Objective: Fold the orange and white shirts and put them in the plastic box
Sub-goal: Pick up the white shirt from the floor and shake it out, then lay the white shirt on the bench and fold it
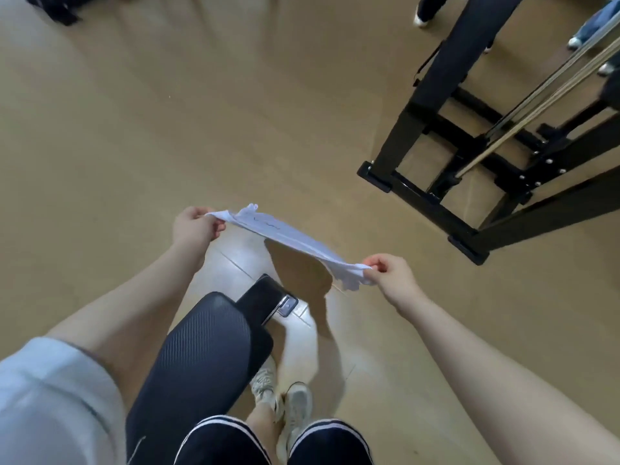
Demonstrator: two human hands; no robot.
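Observation:
I hold the white shirt [285, 234] stretched out in the air in front of me, seen edge-on as a thin band above the floor. My left hand [194, 226] pinches its left end. My right hand [391, 273] pinches its right end, where some cloth bunches and hangs down. The shirt's body hangs below toward my legs and looks blurred. No orange shirt and no plastic box are in view.
A black mesh chair back [201, 357] stands right in front of my legs. A black metal frame [469, 182] with rods stands on the tan floor [167, 129] at the right. Other people's feet [421, 18] show at the top right.

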